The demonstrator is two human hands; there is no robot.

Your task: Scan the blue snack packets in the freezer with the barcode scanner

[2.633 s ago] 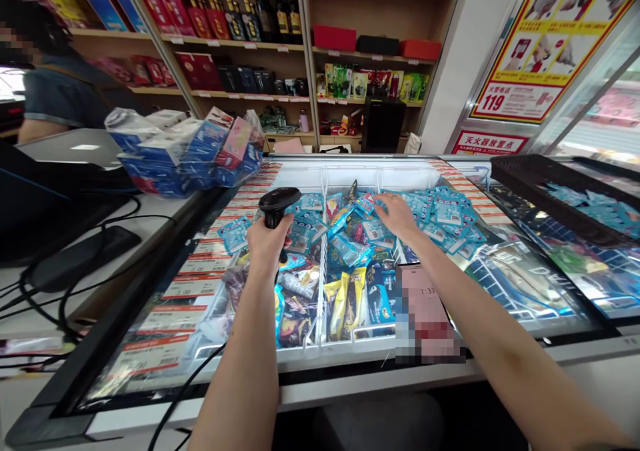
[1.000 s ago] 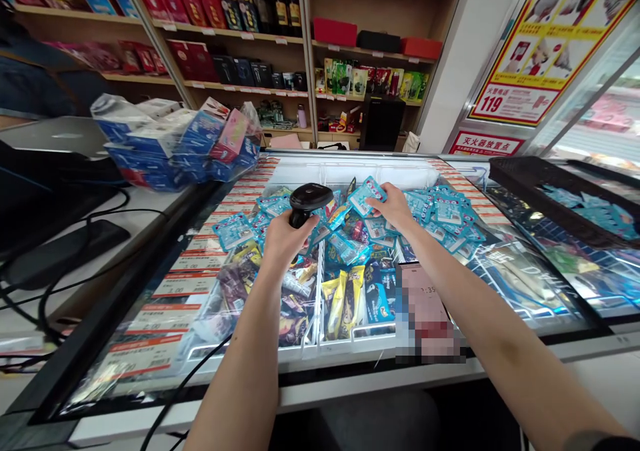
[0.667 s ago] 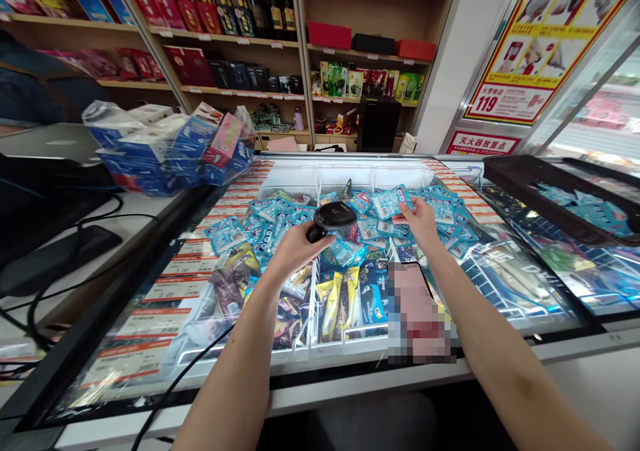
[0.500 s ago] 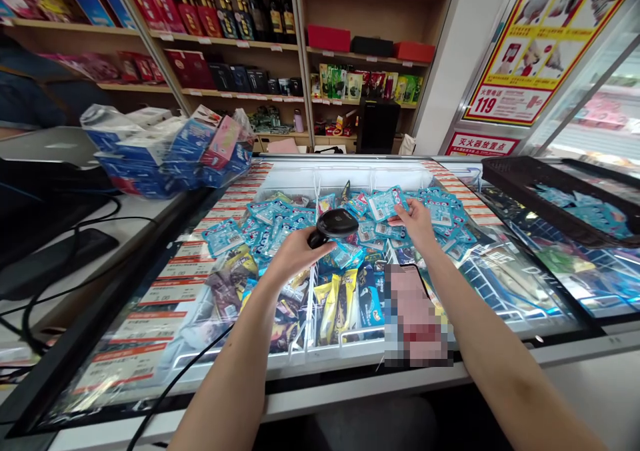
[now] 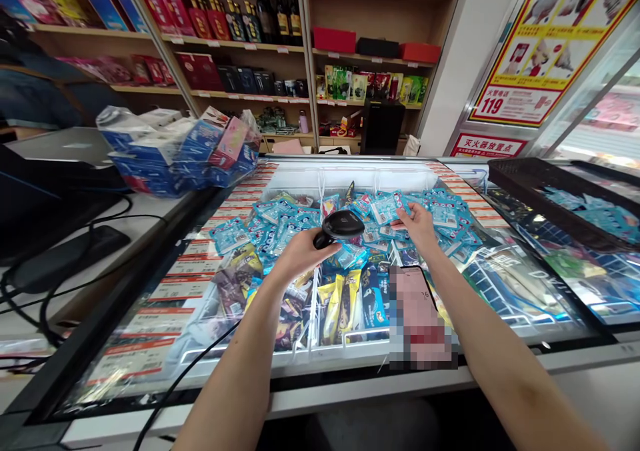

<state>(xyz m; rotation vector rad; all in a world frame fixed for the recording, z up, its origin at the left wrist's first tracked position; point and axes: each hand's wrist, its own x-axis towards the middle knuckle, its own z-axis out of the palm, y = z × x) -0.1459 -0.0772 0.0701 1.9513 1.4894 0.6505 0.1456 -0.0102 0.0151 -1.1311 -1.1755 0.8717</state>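
My left hand (image 5: 302, 253) is closed round the handle of a black barcode scanner (image 5: 344, 224), whose head points right. Between the thumb and fingers of my right hand (image 5: 419, 227) is the edge of a blue snack packet (image 5: 385, 208), a printed barcode facing up. The scanner head is to the left of this packet, apart from it. Many more blue packets (image 5: 285, 227) lie spread in loose piles on the glass top of a chest freezer (image 5: 510, 271). Through the glass, yellow-wrapped ice creams (image 5: 343, 307) show in white wire baskets.
A phone (image 5: 419, 311), partly blurred out, lies at the front edge. On the right is a dark basket (image 5: 560, 201) with blue packets. Wrapped blue boxes (image 5: 175, 151) stand at the left, near black cables (image 5: 65, 284). Stocked shelves (image 5: 240, 44) line the back. Part of a person (image 5: 55, 77) shows far left.
The whole view has shifted slightly, so things appear a little further right. Both hands keep their hold on the scanner and the packet, with hardly any movement between them.
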